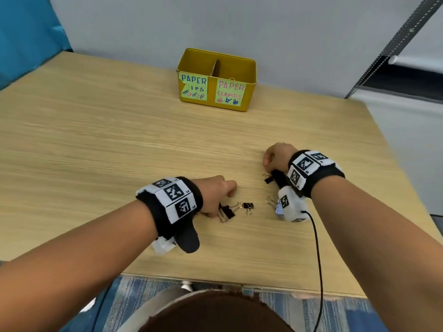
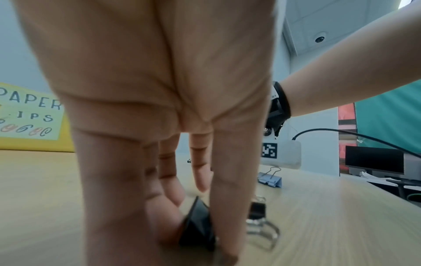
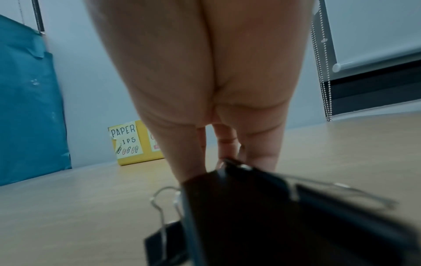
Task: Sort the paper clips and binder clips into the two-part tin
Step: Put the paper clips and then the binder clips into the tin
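The yellow two-part tin [image 1: 211,102] stands at the table's far side, labelled for paper clips on the left and paper clamps on the right. My left hand [image 1: 217,209] pinches a black binder clip [image 2: 198,225] that lies on the table, thumb on one side and a finger on the other. A small black binder clip [image 1: 248,206] lies just right of it. My right hand [image 1: 267,167] curls down onto the far end of a large black binder clip [image 3: 250,207]. Another small black clip [image 3: 164,241] lies beside that one. A blue binder clip [image 2: 271,180] sits under my right wrist.
The wooden table [image 1: 119,140] has its front edge close to my body and its right edge beyond my right arm. A black cable [image 1: 317,248] trails from the right wrist camera over the front edge. A grey wall rises right behind the tin.
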Demonstrator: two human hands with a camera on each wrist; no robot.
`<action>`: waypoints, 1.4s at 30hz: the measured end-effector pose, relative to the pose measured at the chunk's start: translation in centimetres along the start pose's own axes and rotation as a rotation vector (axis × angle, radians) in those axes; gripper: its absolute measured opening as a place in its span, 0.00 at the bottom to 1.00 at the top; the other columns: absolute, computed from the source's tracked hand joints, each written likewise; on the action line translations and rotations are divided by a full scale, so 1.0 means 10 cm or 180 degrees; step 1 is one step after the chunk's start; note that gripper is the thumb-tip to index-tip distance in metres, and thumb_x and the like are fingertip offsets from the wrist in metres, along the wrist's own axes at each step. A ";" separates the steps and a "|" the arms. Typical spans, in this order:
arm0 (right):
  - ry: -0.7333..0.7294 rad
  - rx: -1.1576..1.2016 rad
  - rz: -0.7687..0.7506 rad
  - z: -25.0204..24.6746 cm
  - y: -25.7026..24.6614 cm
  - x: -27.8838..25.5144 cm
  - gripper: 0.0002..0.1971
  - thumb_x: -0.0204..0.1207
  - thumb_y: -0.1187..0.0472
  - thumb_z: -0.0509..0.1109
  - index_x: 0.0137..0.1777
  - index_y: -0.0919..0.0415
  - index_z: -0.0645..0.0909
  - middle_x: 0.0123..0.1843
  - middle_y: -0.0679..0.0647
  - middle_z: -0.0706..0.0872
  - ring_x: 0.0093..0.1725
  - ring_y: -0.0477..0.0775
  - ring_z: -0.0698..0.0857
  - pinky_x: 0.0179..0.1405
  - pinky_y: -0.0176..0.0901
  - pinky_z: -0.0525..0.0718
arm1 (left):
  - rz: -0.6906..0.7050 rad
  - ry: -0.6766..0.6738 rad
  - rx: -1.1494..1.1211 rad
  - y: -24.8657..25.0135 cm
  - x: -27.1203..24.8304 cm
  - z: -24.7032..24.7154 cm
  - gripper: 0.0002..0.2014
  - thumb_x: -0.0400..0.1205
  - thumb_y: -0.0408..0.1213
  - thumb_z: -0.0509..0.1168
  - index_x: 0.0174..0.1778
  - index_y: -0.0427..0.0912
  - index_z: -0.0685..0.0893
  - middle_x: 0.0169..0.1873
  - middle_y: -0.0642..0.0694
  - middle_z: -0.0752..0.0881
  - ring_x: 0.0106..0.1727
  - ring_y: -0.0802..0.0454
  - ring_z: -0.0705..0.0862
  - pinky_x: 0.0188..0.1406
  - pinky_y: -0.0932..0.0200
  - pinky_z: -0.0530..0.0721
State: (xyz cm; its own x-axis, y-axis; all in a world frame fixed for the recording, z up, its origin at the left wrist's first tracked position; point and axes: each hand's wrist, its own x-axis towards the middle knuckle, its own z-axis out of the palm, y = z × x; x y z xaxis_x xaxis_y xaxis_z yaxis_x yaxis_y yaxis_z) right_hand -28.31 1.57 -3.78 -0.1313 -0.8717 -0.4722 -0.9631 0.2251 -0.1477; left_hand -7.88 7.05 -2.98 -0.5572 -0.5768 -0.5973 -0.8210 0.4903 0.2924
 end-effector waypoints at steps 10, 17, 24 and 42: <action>-0.0598 -0.0427 0.0077 -0.07 0.09 -0.33 0.49 0.59 0.37 0.78 0.80 0.46 0.61 0.80 0.56 0.65 0.77 0.61 0.69 0.72 0.54 0.72 | 0.0157 -0.0111 0.0423 0.34 0.17 0.05 0.48 0.72 0.39 0.75 0.81 0.63 0.52 0.68 0.40 0.65 0.58 0.39 0.82 0.55 0.45 0.86; -0.0105 -0.0130 0.0072 0.31 0.09 -0.43 0.45 0.57 0.45 0.82 0.74 0.49 0.65 0.69 0.58 0.65 0.57 0.62 0.82 0.56 0.57 0.87 | 0.0296 0.0107 0.0652 0.44 0.29 0.03 0.35 0.73 0.37 0.71 0.76 0.51 0.66 0.63 0.39 0.74 0.54 0.39 0.83 0.41 0.51 0.82; 0.0319 0.0146 -0.0445 0.34 0.02 -0.34 0.12 0.69 0.62 0.74 0.52 0.61 0.84 0.62 0.61 0.74 0.48 0.54 0.77 0.50 0.40 0.80 | 0.0504 0.0387 0.0899 0.41 0.38 0.01 0.23 0.78 0.41 0.64 0.70 0.45 0.72 0.55 0.39 0.84 0.42 0.45 0.78 0.38 0.53 0.79; 0.0796 0.1449 -0.0439 -0.19 -0.22 0.27 0.04 0.71 0.69 0.70 0.41 0.63 0.87 0.38 0.55 0.86 0.36 0.52 0.85 0.43 0.42 0.90 | -0.0172 0.0820 -0.0173 -0.44 0.57 -0.55 0.14 0.72 0.45 0.69 0.49 0.43 0.79 0.30 0.53 0.73 0.35 0.50 0.74 0.29 0.60 0.72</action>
State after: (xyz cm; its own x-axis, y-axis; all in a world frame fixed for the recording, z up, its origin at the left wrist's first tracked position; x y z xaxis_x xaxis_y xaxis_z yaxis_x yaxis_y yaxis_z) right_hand -26.96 -2.07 -3.06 -0.1163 -0.9711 -0.2084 -0.7834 0.2187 -0.5818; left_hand -8.10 -1.96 -3.56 -0.5199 -0.7519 -0.4053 -0.8520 0.4226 0.3090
